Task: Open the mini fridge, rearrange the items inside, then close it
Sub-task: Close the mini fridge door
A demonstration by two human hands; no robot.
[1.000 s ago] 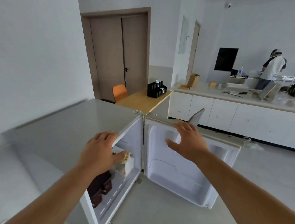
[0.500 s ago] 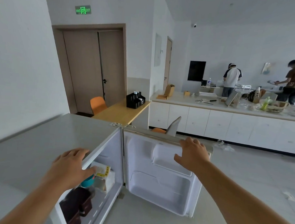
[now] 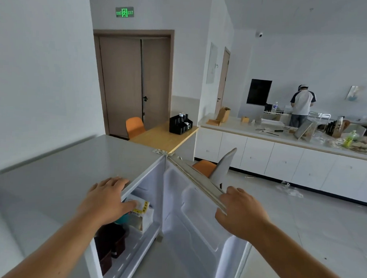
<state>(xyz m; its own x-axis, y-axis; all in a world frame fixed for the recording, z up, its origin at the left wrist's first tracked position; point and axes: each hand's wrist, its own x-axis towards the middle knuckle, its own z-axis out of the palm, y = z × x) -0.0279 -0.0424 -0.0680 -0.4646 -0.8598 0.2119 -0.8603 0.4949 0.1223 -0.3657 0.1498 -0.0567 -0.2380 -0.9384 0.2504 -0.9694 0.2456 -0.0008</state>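
The white mini fridge [image 3: 71, 176] stands below me with its door [image 3: 195, 234] partly swung out to the right. My left hand [image 3: 106, 200] lies flat on the front edge of the fridge top, thumb hanging over the opening. My right hand [image 3: 240, 212] grips the top edge of the door near its free end. Inside I see a white carton with a yellow label [image 3: 144, 212], a teal item [image 3: 123, 218] partly hidden by my left hand, and dark brown containers [image 3: 111, 240] on the lower shelf.
Behind the fridge are a wooden table [image 3: 163, 136] with a black organiser [image 3: 180, 124], orange chairs [image 3: 134, 126] and a grey chair back [image 3: 224, 166]. A long white counter [image 3: 261, 155] runs along the right, where a person [image 3: 301, 108] stands. Open floor lies right of the door.
The door has swung inward toward the fridge with my right hand on its top edge. My left hand came out of the opening and now rests on the fridge top.
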